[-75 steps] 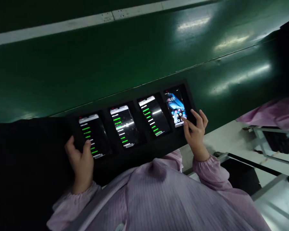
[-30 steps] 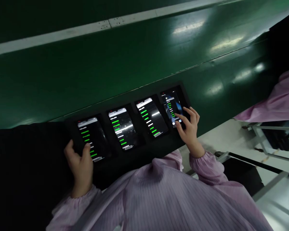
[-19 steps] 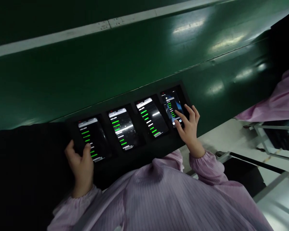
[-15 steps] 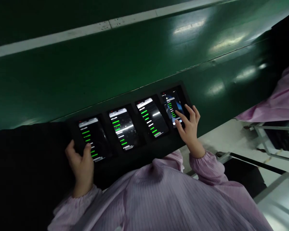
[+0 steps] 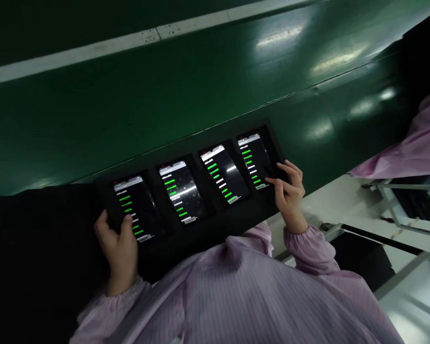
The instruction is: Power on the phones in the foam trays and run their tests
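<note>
A long black tray (image 5: 200, 229) lies on the green belt (image 5: 186, 86) in front of me and holds several lit phones side by side. My left hand (image 5: 119, 248) grips the tray's left end, its thumb resting on the leftmost phone (image 5: 134, 208). My right hand (image 5: 288, 193) is at the tray's right end, index finger touching the lower right of the rightmost phone (image 5: 254, 160). That screen shows a list with green bars, like the two middle phones (image 5: 179, 191) (image 5: 224, 174). My pink striped sleeves and smock fill the bottom.
A white strip (image 5: 93, 45) runs along the far side of the belt. At the right edge a co-worker's pink sleeve (image 5: 412, 148) shows above a metal frame (image 5: 397, 210) and pale floor. A dark area lies left of the tray.
The rightmost phone went from a home screen to a menu, then to the green-bar list. My right hand slid slightly right and curled, finger still on the screen. Left hand unchanged.
</note>
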{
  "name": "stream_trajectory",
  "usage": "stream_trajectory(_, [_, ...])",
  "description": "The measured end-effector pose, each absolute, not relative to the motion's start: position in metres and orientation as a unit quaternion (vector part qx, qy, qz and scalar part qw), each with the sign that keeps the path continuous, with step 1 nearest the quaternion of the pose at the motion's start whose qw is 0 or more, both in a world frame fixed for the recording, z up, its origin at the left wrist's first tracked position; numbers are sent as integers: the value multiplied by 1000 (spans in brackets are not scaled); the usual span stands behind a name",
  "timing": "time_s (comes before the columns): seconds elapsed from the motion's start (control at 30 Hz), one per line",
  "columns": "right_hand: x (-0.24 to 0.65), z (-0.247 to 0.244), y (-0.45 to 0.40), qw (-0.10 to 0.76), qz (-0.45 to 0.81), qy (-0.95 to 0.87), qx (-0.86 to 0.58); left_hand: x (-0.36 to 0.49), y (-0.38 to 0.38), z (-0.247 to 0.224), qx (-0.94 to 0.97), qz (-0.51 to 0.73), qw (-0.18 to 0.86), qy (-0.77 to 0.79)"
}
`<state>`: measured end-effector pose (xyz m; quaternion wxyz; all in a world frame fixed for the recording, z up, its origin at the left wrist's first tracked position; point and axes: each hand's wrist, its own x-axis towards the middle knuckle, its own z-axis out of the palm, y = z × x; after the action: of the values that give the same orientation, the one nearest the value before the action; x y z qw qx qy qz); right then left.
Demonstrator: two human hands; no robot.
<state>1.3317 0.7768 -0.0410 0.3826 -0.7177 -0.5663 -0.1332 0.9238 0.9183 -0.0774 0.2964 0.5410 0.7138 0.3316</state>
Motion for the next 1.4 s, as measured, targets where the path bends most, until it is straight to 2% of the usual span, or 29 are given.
stream_trajectory(0.53, [1328,-39,775,354,-114,-599,-710,926,918,-76,537,328,293,720])
stream_trajectory(0.8, [1286,-27,784,333,-45,-674,-658,928,918,-73,534,337,296,716])
stream_trajectory(1.1, [1273,-29,793,319,-23,-702,-636,927,919,-75,526,346,311,713])
stream_trajectory(1.4, [1209,-24,817,284,53,-762,-579,934,916,-64,496,379,349,699])
